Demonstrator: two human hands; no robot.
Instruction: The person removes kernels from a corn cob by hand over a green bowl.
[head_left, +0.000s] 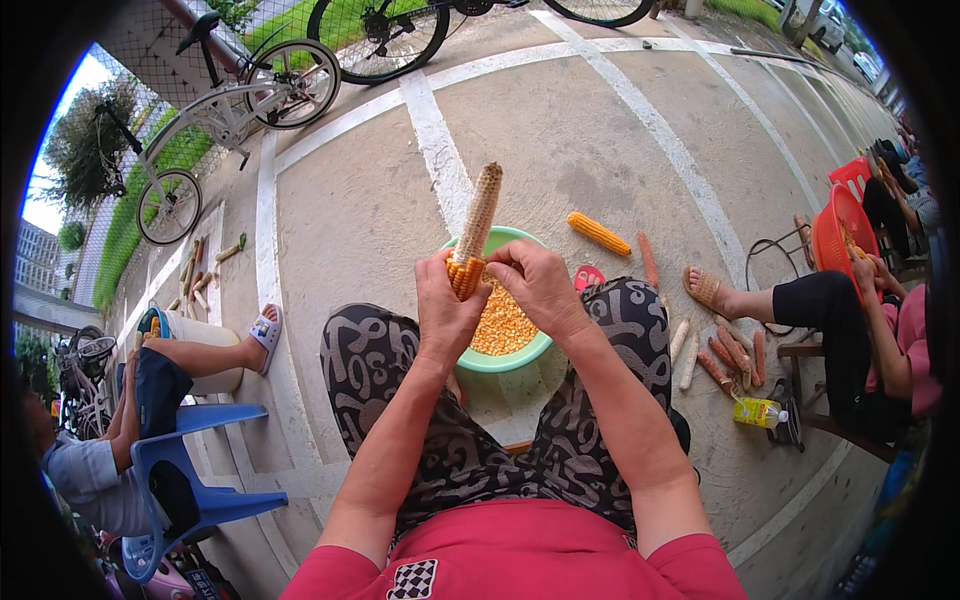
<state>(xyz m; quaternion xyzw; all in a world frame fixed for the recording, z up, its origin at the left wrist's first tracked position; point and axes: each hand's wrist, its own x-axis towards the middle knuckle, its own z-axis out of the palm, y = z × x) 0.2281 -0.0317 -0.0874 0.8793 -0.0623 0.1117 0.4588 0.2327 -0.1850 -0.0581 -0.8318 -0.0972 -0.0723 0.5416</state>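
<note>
My left hand (448, 304) grips the lower end of a corn cob (482, 210) that stands nearly upright. The cob's upper part is bare of kernels, while orange kernels remain around its base. Close by on the right, my right hand (536, 283) has bent fingers and its thumb at the kernelled part; whether it pinches a kernel cannot be told. Beneath both hands, between my knees, is a light green plastic basin (510, 366) holding loose corn kernels (504, 326).
A full corn ear (598, 233) and a reddish bare cob (647, 259) lie beyond the basin. Several cobs (735, 352) and a yellow-labelled bottle (760, 412) lie at right. People sit on both sides, one with a red basin (829, 232), one by a blue chair (195, 480). Bicycles (232, 112) stand ahead.
</note>
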